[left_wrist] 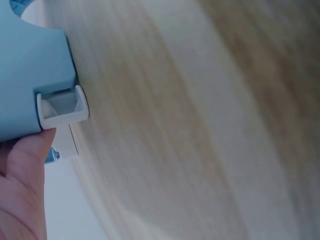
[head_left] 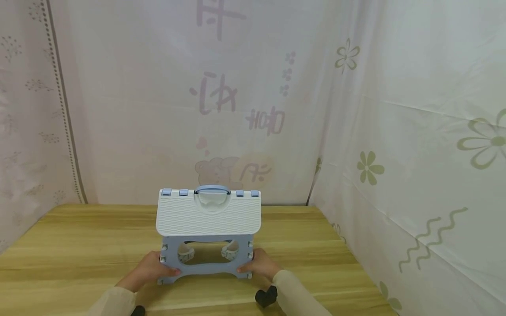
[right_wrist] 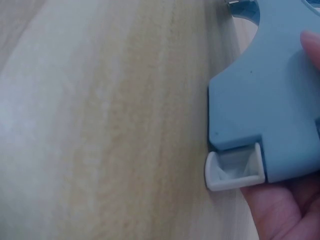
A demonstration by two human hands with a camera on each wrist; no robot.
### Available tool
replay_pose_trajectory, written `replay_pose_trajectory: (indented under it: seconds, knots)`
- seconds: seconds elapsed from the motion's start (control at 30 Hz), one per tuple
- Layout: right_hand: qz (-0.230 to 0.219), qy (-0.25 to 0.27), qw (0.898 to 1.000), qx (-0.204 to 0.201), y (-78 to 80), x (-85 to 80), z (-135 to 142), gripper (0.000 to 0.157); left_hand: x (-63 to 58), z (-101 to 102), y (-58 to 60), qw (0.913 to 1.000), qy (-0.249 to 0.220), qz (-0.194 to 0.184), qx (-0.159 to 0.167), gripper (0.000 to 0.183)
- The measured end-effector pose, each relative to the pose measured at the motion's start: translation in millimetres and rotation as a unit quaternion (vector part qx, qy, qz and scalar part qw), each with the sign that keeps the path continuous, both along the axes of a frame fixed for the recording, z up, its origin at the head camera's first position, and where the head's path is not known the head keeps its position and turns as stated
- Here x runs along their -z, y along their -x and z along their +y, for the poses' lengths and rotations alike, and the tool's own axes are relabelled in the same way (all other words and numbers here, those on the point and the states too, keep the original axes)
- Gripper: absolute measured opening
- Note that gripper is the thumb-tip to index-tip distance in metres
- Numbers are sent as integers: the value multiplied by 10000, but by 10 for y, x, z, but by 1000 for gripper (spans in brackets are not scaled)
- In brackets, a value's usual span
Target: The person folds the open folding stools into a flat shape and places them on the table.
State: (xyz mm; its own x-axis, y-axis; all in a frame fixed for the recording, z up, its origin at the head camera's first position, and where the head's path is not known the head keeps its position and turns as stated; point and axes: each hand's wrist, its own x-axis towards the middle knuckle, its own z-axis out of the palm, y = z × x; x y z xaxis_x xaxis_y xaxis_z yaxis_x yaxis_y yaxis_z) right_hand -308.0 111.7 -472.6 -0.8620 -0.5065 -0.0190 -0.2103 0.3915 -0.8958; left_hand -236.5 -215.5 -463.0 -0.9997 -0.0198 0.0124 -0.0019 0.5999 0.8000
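A folding step stool stands on the wood-grain table in the head view, its white woven-textured seat (head_left: 178, 219) tilted toward me. A blue carry handle (head_left: 212, 188) shows at the seat's far edge. Below the seat is the blue leg panel (head_left: 209, 268), with an oval opening in it. My left hand (head_left: 150, 270) grips the panel's left side, thumb across its front. On the opposite side, my right hand (head_left: 262, 264) holds the panel in the same way. White corner feet (left_wrist: 62, 110) show close up in the left wrist view, and another white foot (right_wrist: 235, 170) in the right.
The table top (head_left: 99, 228) reaches back to a pale printed curtain (head_left: 138, 109). A second curtain (head_left: 415, 184) with green flowers runs along the right edge. Black devices sit at both wrists, the right one (head_left: 266, 296) showing more fully.
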Motion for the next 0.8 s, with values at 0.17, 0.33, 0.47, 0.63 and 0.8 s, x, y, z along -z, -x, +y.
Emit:
replay_pose_trajectory:
  seconds: [0.17,0.33,0.47,0.63,0.8]
  knots:
    - [-19,7,10000,-38,-8,-12,-4,39,1,-1,-2,10000,10,-2,23,50]
    - [23,18,10000,-71,4,-10,-4,37,3,-1,-2,10000,-39,34,11,48]
    - [-56,36,9999,-129,11,-8,0,35,4,-8,2,10000,-10,9,22,47]
    - [-58,28,9999,-138,18,-13,-4,33,2,-14,8,10000,-7,-62,56,48]
    - [-116,85,9998,-121,18,-22,-7,35,-11,-8,5,9997,-157,-172,17,48]
